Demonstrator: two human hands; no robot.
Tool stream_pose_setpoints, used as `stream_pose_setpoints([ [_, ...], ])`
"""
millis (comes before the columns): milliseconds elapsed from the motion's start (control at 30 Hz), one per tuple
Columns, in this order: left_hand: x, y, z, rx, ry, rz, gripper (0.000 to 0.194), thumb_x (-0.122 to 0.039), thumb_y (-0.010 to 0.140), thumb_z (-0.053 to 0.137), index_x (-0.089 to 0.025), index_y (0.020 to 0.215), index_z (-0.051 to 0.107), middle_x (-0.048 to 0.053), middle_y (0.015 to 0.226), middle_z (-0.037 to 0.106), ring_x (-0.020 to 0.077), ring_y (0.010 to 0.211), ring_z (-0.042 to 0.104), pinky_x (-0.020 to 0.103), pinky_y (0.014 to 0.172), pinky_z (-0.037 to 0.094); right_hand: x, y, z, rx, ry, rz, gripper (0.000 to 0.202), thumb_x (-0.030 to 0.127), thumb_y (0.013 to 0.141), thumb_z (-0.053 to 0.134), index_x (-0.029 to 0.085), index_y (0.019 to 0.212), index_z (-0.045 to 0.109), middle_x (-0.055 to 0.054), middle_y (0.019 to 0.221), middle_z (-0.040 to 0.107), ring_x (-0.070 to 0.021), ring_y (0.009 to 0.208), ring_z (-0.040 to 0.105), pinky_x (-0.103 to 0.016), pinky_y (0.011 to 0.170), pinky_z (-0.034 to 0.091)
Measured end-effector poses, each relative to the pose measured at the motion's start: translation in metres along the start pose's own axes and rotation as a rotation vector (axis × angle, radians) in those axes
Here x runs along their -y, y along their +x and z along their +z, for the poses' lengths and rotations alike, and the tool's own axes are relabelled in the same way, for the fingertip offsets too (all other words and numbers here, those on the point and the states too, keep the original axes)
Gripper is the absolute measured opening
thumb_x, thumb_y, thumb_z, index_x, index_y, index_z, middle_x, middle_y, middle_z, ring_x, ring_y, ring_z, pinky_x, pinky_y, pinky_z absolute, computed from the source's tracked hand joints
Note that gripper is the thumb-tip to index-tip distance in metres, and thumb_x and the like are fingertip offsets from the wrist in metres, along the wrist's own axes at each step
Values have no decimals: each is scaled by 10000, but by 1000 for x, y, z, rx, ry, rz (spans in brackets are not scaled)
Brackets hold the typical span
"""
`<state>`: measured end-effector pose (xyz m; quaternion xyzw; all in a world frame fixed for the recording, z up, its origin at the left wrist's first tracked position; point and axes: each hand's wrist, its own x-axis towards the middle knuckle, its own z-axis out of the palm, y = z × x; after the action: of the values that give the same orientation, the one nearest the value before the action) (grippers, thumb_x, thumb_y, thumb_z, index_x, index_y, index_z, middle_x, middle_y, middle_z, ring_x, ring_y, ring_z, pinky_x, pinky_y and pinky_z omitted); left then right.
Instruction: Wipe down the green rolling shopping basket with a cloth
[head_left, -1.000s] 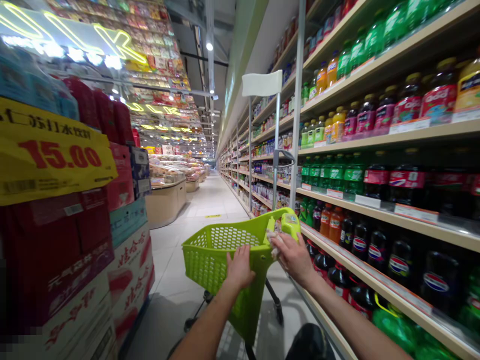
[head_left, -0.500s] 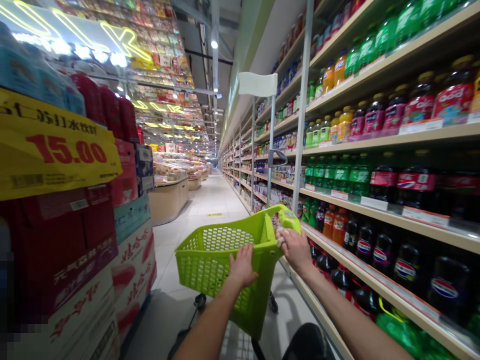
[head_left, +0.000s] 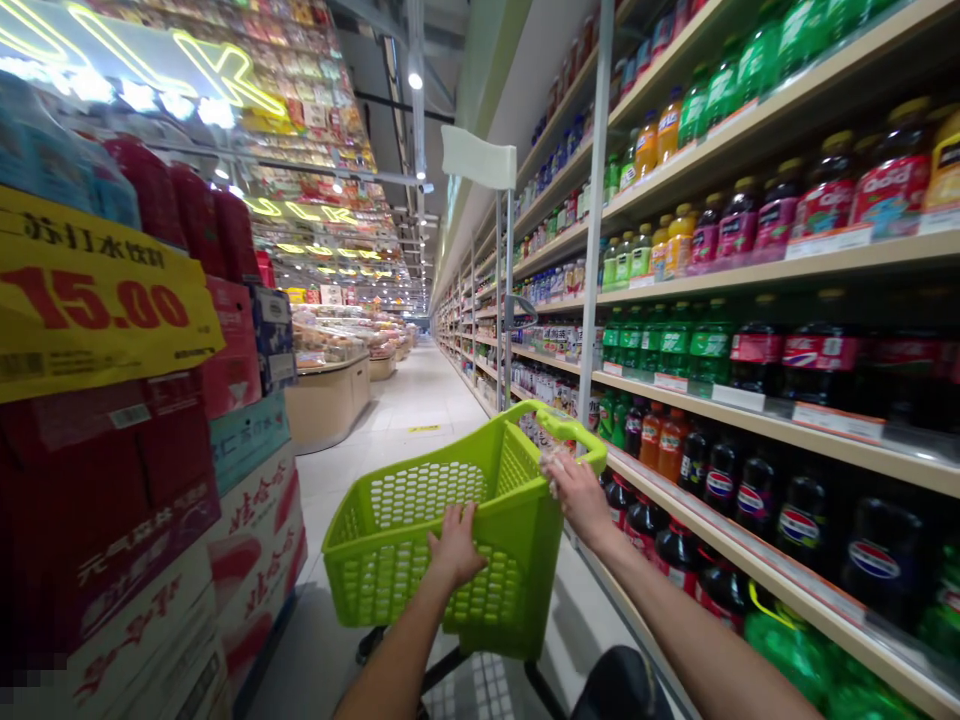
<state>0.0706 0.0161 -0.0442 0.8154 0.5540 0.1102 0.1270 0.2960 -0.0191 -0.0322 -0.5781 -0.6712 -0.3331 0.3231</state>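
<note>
A lime-green plastic shopping cart (head_left: 517, 560) with a perforated basket stands in front of me, turned at an angle. My left hand (head_left: 456, 545) lies on its near side rim, with fingers hooked over the edge. At the rear corner, beside the handle (head_left: 581, 432), my right hand (head_left: 577, 492) is closed around a crumpled whitish wad (head_left: 553, 465), perhaps tissue or cloth. The fingers partly hide the wad, and I cannot tell whether that hand also presses on the rim. Nothing shows in the visible part of the basket.
Shelves (head_left: 750, 392) of soda bottles run along the right. Stacked drink cartons (head_left: 255, 550) with a yellow price sign (head_left: 105, 300) stand close on the left. Ahead, a tiled aisle (head_left: 420, 400) passes low display counters (head_left: 330, 400). My dark-clothed knee (head_left: 622, 685) is at the bottom.
The cart has swung round, its front end moving left and nearer. Both hands have shifted left with it, and the handle now shows more clearly past my right hand.
</note>
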Motion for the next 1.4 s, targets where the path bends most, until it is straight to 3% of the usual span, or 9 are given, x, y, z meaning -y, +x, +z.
stream_pose_setpoints([
  [167,-2,-3,4,-21,-3,22,839,-100,585,545,-217,1347,214,111,1448,186,256,1338,98,581,1012,173,37,1,21,89,65,-189,333,88,792,461,235,1057,600,-59,1194,565,-207,1124,488,-400,934,385],
  [400,12,-5,-1,-17,-14,38,849,-106,577,541,-222,1349,206,94,1442,199,257,1337,105,590,1009,167,-17,11,-14,-13,15,112,350,38,747,438,161,1022,615,-143,1170,564,-260,1101,497,-485,919,379],
  [567,11,-3,-7,-121,-83,16,684,-138,629,524,-192,1285,340,102,1421,261,247,1297,243,482,1037,217,42,6,-7,23,392,0,402,49,720,412,210,1023,619,-77,1125,597,-197,1040,541,-371,881,453],
  [700,-15,1,-4,-335,-742,90,378,-266,808,349,-167,1155,463,87,1271,483,177,1201,407,342,1002,323,80,9,-10,-25,648,83,415,63,706,383,224,1005,621,-48,1052,628,-177,1024,557,-358,902,451],
  [833,-45,1,4,-44,-1465,30,320,-361,775,446,-165,1005,550,67,944,660,190,873,618,312,762,480,81,8,-14,-136,666,100,423,64,698,382,216,1012,622,-65,1119,596,-184,1064,534,-366,925,440],
  [933,-57,-1,9,42,-1644,-63,285,-350,664,610,-170,884,598,31,773,669,158,689,629,263,630,473,73,1,-8,-277,589,177,422,75,727,383,221,1053,609,-78,1167,563,-199,1093,512,-390,937,431],
  [1133,-67,-13,15,58,-1708,-82,262,-364,592,663,-162,756,630,35,735,660,152,700,612,235,616,449,79,-26,8,-272,534,208,442,124,792,378,249,1192,519,-79,1279,470,-209,1154,468,-384,932,439],
  [1300,-64,-31,11,454,-1555,-55,518,-598,746,372,-188,945,618,67,888,663,216,856,610,333,705,477,77,-54,8,-86,467,71,467,228,764,498,216,1230,484,-113,1275,473,-256,1152,466,-422,908,452],
  [1400,-54,-26,3,266,-1121,-33,473,-499,782,366,-165,1034,587,95,978,650,248,916,596,391,755,471,53,-36,-5,-81,456,-23,339,159,811,413,235,1091,587,-80,1177,563,-205,1101,513,-390,910,456],
])
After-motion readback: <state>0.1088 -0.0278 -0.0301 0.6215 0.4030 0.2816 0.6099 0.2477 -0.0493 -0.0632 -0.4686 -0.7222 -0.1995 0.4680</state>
